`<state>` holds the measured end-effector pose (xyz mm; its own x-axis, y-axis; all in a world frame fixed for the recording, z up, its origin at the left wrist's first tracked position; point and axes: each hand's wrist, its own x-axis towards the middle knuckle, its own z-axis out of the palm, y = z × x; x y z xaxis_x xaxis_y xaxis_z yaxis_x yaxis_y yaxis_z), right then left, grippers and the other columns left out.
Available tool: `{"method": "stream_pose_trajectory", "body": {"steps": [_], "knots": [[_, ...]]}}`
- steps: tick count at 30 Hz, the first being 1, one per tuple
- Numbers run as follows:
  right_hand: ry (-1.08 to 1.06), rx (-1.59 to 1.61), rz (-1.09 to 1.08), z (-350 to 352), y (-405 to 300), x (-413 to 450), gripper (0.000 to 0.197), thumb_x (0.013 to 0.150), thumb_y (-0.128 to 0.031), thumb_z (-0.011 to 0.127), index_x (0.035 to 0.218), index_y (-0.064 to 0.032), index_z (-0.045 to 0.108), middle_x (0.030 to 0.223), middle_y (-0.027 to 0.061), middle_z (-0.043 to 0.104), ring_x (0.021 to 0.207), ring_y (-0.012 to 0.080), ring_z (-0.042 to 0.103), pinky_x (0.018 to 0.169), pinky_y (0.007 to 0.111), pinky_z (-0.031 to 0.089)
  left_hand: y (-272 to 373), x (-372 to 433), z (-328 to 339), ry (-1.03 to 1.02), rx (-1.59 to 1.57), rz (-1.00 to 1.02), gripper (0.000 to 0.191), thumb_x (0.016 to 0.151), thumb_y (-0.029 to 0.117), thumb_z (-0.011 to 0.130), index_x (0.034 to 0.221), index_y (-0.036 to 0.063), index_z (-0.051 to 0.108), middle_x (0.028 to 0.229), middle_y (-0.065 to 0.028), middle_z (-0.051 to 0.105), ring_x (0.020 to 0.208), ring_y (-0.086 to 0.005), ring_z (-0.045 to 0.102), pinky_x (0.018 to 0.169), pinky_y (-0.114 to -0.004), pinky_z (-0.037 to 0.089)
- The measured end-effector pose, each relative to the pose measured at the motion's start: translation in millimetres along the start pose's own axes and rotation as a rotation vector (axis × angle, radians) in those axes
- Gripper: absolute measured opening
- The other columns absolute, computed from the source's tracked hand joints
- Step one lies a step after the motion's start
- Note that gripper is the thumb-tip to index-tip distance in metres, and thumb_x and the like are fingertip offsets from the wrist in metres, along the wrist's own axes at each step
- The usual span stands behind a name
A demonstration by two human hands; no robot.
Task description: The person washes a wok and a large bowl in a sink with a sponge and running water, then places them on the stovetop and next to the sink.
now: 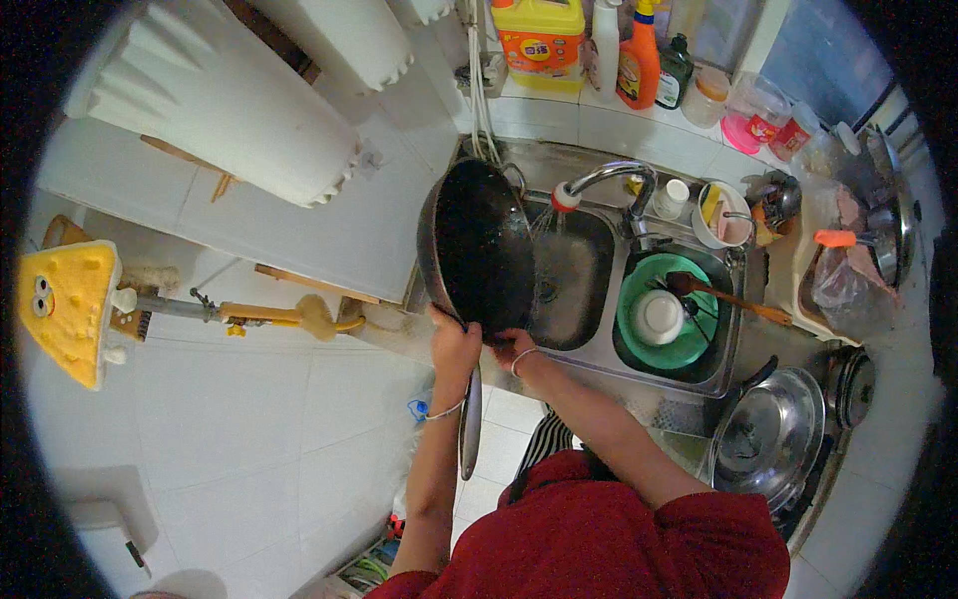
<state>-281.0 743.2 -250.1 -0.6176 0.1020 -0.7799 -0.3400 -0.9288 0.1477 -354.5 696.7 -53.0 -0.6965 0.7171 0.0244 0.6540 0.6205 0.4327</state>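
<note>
A dark wok point(483, 239) is held tilted on its side over the left basin point(587, 299) of the steel sink. My left hand point(454, 341) grips the wok's near edge beside the long handle point(471, 427), which points back toward me. Close by, my right hand point(513, 348) grasps the lower rim; its fingertips are partly hidden. Water sprays from the red-and-white nozzle point(565, 197) of the chrome faucet point(614, 171) beside the wok's open side. Some wet spots glint on its inner wall.
In the right basin sits a green plastic basin point(636, 346) with a white bowl point(658, 317) and a wooden-handled utensil point(737, 303). Cleaning bottles point(638, 64) line the ledge behind. A glass lid point(775, 430) lies at right. A yellow pipe point(262, 313) runs along the left wall.
</note>
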Motion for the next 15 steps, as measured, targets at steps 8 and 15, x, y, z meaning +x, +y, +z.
{"method": "stream_pose_trajectory", "body": {"steps": [8, 15], "knots": [[-0.069, 0.308, 0.131, 59.3, 44.7, -50.6, 0.015, 0.073, -0.013, 0.050, 0.075, 0.0018, 0.050, 0.074, 0.0124, 0.058, 0.065, 0.0270, 0.058, 0.060, 0.037, 0.053, 44.0, -2.3, -61.4, -0.133, 0.232, -0.055, 0.084, 0.069, 0.022, 0.056, 0.125, -0.0157, 0.006, 0.070, -0.0232, 0.059, 0.063, -0.0376, 0.058, 0.058, -0.043, 0.046], [-0.195, 0.211, 0.088, 7.2, -7.5, -63.6, 0.024, 0.076, -0.009, 0.045, 0.093, 0.0068, 0.045, 0.094, 0.0213, 0.055, 0.077, 0.0344, 0.059, 0.072, 0.040, 0.051, 8.4, 2.4, -24.0, 0.011, -0.080, 0.137, 0.061, 0.070, 0.017, 0.053, 0.112, -0.0191, 0.027, 0.067, -0.0224, 0.059, 0.058, -0.0317, 0.060, 0.052, -0.041, 0.047]]}}
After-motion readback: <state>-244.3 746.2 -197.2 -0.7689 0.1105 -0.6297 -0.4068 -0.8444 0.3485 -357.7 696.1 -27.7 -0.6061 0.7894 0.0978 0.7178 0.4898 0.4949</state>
